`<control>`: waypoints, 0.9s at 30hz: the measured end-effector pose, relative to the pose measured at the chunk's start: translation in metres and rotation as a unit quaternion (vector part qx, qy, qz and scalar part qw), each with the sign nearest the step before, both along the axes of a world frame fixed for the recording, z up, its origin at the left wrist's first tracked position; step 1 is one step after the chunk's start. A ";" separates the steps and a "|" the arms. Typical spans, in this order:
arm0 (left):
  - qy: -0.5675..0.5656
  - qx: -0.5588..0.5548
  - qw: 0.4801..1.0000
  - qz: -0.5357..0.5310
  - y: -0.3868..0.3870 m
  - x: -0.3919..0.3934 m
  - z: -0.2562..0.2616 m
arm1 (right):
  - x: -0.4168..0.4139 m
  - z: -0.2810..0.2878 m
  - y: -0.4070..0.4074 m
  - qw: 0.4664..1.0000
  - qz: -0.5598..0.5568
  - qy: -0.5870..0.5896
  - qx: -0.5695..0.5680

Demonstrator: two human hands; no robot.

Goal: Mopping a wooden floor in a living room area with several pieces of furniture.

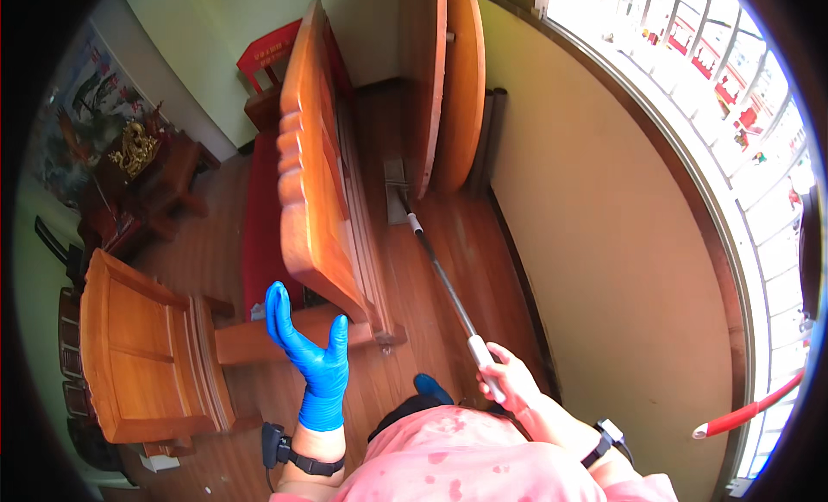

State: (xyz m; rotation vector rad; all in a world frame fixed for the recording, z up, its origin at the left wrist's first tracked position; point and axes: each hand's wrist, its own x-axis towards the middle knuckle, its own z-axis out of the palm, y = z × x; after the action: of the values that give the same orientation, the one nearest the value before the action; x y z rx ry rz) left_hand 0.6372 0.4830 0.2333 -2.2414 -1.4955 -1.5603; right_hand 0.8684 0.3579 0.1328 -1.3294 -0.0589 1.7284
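My right hand [511, 380], bare, is wrapped around the white grip of a flat mop's pole [447, 282]. The pole slants forward and left to a flat mop head [396, 193], which lies on the wooden floor [453, 243] in the gap behind a carved wooden bench [326, 198]. My left hand [314, 347] wears a blue glove and holds nothing. Its fingers point up, with the thumb apart from them, and it appears near the end of the bench. Whether it touches the bench I cannot tell.
Round wooden tabletops [459, 94] lean upright beside the wall, with dark rolls or tubes [490, 140] next to them. A wooden armchair [149, 353] stands at left. A barred window [731, 114] runs along the right, near a red tube end [731, 421]. A golden dragon ornament [134, 149] sits farther back.
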 end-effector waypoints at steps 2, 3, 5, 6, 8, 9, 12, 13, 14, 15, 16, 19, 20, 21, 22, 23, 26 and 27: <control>-0.028 -0.025 0.999 -0.010 0.023 -0.003 0.001 | -0.017 -0.010 0.041 1.000 -0.021 -0.003 0.019; -0.030 -0.038 0.998 -0.030 0.033 -0.001 0.002 | -0.024 -0.014 0.062 0.999 -0.032 -0.008 0.030; -0.038 -0.067 0.996 -0.047 0.043 -0.002 0.008 | -0.043 -0.013 0.098 0.998 -0.024 -0.014 0.055; -0.039 -0.072 0.995 -0.061 0.046 -0.002 0.010 | -0.052 -0.018 0.115 0.997 -0.018 -0.009 0.068; -0.023 -0.076 0.994 -0.070 0.053 -0.001 0.018 | -0.066 -0.033 0.149 0.996 -0.025 -0.009 0.083; -0.007 -0.084 0.993 -0.081 0.057 0.001 0.020 | -0.073 -0.041 0.166 0.995 -0.039 -0.013 0.086; 0.021 -0.077 0.993 -0.086 0.064 0.002 0.026 | -0.092 -0.063 0.222 0.994 -0.071 -0.031 0.076; 0.023 -0.078 0.992 -0.096 0.067 0.001 0.026 | -0.093 -0.065 0.239 0.994 -0.080 -0.026 0.070; 0.050 -0.061 0.992 -0.095 0.071 0.000 0.026 | -0.094 -0.067 0.257 0.994 -0.079 -0.025 0.072; 0.053 -0.060 0.993 -0.088 0.073 -0.004 0.025 | -0.098 -0.064 0.279 0.992 -0.108 -0.015 0.060; 0.080 -0.054 0.991 -0.087 0.074 -0.007 0.025 | -0.098 -0.060 0.300 0.989 -0.138 -0.006 0.047; 0.132 -0.025 0.989 -0.069 0.073 -0.018 0.025 | -0.101 -0.056 0.369 0.988 -0.132 0.011 0.079; 0.137 -0.025 0.987 -0.081 0.071 -0.021 0.030 | -0.101 -0.051 0.393 0.988 -0.133 0.022 0.077; 0.149 -0.027 0.985 -0.082 0.065 -0.028 0.035 | -0.111 -0.043 0.414 0.989 -0.124 0.041 0.075; 0.138 -0.032 0.986 -0.090 0.080 -0.028 0.018 | -0.091 -0.057 0.438 0.988 -0.137 0.026 0.066; 0.143 -0.057 0.983 -0.102 0.091 -0.023 0.000 | -0.072 -0.073 0.464 0.987 -0.157 0.007 0.045; 0.200 -0.114 0.969 -0.087 0.093 -0.034 -0.009 | -0.066 -0.074 0.522 0.991 -0.121 0.020 0.061; 0.219 -0.132 0.963 -0.079 0.092 -0.041 -0.011 | -0.068 -0.078 0.542 0.990 -0.120 0.019 0.075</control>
State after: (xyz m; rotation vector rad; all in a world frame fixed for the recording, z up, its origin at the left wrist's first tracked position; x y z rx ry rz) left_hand 0.5966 0.5749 0.2223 -2.6766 -1.4873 -0.8346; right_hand 0.8008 0.8996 0.0543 -1.1443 -0.0078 1.5143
